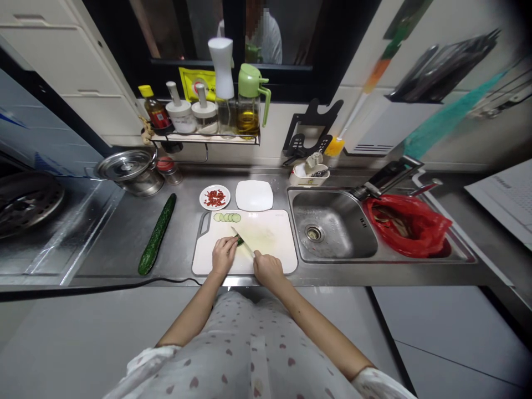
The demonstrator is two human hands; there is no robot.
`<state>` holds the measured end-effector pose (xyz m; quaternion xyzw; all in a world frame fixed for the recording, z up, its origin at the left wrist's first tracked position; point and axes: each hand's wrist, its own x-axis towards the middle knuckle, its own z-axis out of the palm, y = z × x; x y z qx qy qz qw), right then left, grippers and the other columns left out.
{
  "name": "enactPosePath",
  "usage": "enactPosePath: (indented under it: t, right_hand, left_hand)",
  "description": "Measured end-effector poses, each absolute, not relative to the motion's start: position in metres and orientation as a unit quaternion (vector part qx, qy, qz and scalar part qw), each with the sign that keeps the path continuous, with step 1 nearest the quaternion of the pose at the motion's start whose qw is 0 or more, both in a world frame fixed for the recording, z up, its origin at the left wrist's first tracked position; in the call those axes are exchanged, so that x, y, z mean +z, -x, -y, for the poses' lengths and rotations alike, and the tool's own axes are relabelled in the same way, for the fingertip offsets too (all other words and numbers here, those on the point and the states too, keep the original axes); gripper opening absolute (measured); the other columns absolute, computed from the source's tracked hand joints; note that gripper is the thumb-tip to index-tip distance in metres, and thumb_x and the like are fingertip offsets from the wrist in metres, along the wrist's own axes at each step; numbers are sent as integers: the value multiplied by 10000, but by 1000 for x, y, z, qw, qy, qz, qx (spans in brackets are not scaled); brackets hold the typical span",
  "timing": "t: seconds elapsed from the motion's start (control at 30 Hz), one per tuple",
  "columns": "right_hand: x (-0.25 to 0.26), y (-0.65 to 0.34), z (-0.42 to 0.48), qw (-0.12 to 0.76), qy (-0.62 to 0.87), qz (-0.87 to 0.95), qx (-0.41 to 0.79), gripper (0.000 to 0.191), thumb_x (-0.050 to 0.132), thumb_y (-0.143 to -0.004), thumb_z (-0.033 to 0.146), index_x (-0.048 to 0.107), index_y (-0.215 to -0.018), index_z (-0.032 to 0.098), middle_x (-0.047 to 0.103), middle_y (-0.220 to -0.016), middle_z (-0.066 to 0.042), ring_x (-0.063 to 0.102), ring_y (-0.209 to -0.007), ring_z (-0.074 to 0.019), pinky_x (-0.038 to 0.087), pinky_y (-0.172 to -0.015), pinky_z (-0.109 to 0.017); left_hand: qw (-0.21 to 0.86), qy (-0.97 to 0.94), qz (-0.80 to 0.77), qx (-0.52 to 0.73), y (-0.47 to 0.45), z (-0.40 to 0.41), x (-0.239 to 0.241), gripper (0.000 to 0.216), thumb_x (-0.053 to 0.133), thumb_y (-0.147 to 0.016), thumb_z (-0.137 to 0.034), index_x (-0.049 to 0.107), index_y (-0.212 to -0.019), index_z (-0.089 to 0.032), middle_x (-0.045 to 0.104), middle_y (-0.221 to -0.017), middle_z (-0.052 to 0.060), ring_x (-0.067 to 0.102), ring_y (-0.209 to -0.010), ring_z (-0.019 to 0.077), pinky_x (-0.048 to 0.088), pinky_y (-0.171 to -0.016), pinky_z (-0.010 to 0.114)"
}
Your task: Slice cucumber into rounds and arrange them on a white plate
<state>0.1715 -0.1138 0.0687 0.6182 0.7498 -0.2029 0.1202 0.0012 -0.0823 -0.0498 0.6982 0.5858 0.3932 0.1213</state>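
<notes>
On the white cutting board (270, 266), my left hand (224, 254) is closed around a short piece of cucumber (240, 240), most of it hidden by my fingers and the blade. My right hand (268, 268) grips a kitchen knife (243, 239) by its handle; the blade points away and to the left, against the cucumber piece. A row of several cucumber slices (227, 217) lies at the board's top left. Behind the board stand a small plate of chopped red pieces (215, 198) and a white square plate (254, 195).
A whole cucumber (157, 235) lies on the steel counter to the left, near a lidded pot (132, 169). To the right is a sink (336, 244) with a red plastic bag (415, 233) beside it. A seasoning shelf (208, 138) hangs behind.
</notes>
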Motion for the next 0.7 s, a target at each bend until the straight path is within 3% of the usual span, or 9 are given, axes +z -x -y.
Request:
enactPosePath:
  t: [0.7]
  right_hand:
    - [68,-163,104,130,-587,-771,-211,277,383,-881,64,522,-1108,142,699,-934,-145,672,-960,-236,463,-758,-295]
  left_hand:
    - [153,-699,-567,408,1,80,-58,241,476,-934,-265,678,-1064,-240,645,-1012,68,597,-982,181,505,-880,334]
